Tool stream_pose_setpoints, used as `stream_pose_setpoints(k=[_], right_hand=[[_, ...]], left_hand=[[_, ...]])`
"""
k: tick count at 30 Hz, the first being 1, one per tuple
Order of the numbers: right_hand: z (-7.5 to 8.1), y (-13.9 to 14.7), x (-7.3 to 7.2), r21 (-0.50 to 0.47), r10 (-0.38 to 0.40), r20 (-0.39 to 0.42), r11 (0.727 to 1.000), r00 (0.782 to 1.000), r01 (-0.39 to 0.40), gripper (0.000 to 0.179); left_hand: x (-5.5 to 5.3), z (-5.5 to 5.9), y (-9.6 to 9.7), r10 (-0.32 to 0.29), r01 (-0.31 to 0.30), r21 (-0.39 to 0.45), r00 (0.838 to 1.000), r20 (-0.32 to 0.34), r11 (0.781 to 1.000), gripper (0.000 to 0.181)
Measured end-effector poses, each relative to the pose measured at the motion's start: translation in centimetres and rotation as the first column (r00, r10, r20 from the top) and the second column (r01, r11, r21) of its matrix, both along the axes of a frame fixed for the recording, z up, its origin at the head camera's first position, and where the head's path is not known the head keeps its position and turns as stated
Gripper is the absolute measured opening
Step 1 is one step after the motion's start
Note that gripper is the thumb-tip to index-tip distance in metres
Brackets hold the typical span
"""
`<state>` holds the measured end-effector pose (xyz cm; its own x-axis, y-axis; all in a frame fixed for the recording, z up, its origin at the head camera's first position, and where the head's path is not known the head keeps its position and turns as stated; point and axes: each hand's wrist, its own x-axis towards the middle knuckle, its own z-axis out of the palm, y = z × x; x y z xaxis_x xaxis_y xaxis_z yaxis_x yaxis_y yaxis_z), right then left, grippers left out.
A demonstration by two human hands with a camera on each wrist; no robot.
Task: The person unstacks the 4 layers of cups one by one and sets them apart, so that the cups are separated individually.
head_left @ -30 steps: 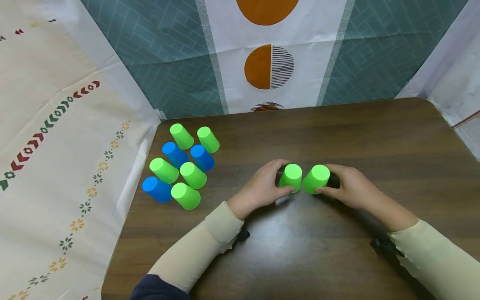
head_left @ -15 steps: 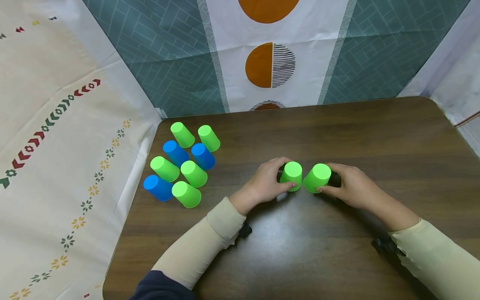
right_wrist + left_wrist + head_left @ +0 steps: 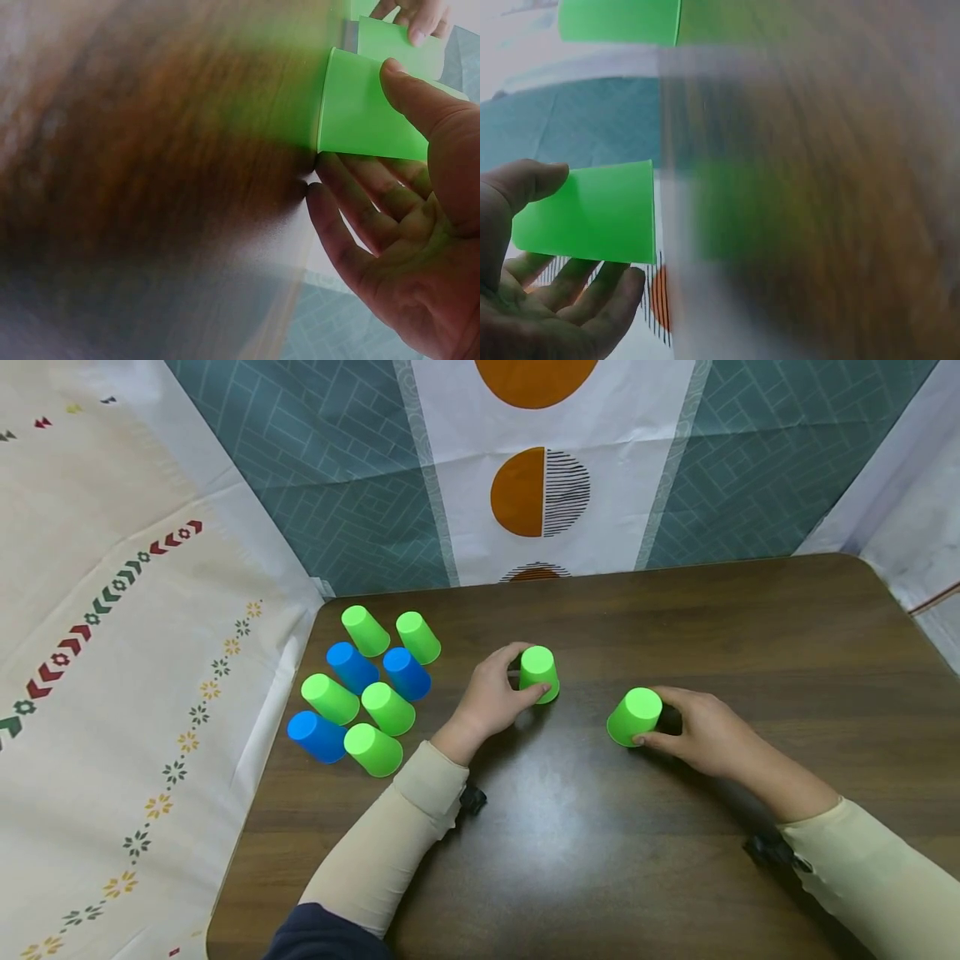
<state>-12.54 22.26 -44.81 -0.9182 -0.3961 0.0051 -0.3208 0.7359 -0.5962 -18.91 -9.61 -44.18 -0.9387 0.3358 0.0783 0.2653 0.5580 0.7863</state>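
In the head view my left hand [image 3: 491, 693] grips an upside-down green cup [image 3: 538, 670] near the middle of the table, thumb on its near side and fingers behind. The left wrist view shows the thumb on one side of this cup [image 3: 600, 214] and the fingers along the other. To the right and nearer, my right hand [image 3: 708, 733] holds a second upside-down green cup [image 3: 632, 718] between thumb and fingers. In the right wrist view its rim stands right at the tabletop, and the cup [image 3: 364, 109] overlaps the left hand's cup behind it. A wide gap separates the two cups.
A cluster of several upturned green cups [image 3: 387, 708] and blue cups [image 3: 317, 737] stands on the left of the brown wooden table [image 3: 600, 860]. A patterned cloth [image 3: 360, 485] hangs behind the far edge, and a white embroidered cloth [image 3: 150, 652] lies along the left side.
My left hand has carried its green cup left and farther back, away from the other one, where the two stood close together before. My right hand and its cup have not moved.
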Motion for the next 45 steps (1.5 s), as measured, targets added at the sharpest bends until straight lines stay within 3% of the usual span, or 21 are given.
stream_pose_setpoints(k=[8, 16, 23, 28, 45], right_hand=[[0.0, 0.0, 0.0, 0.001, -0.004, 0.001, 1.0, 1.0, 0.004, 0.066], [-0.3, 0.2, -0.1, 0.007, -0.009, 0.003, 1.0, 1.0, 0.009, 0.064], [-0.4, 0.2, -0.1, 0.001, -0.005, 0.001, 1.0, 1.0, 0.005, 0.063], [-0.3, 0.1, -0.1, -0.003, -0.005, -0.004, 1.0, 1.0, 0.005, 0.062], [-0.4, 0.3, -0.2, -0.004, 0.0, -0.007, 1.0, 1.0, 0.0, 0.063]], left_hand=[[-1.3, -0.2, -1.9, 0.135, -0.136, 0.057, 0.99, 0.028, 0.989, 0.056], [-2.0, -0.5, -3.5, 0.294, -0.295, 0.03, 0.955, 0.022, 0.955, 0.059], [-2.3, -0.6, -4.6, 0.372, -0.373, 0.02, 0.927, 0.051, 0.927, 0.059], [-2.5, -0.7, -5.1, 0.391, -0.393, 0.009, 0.917, 0.078, 0.919, 0.059], [-2.5, -0.8, -4.9, 0.379, -0.372, -0.089, 0.921, 0.09, 0.924, 0.062]])
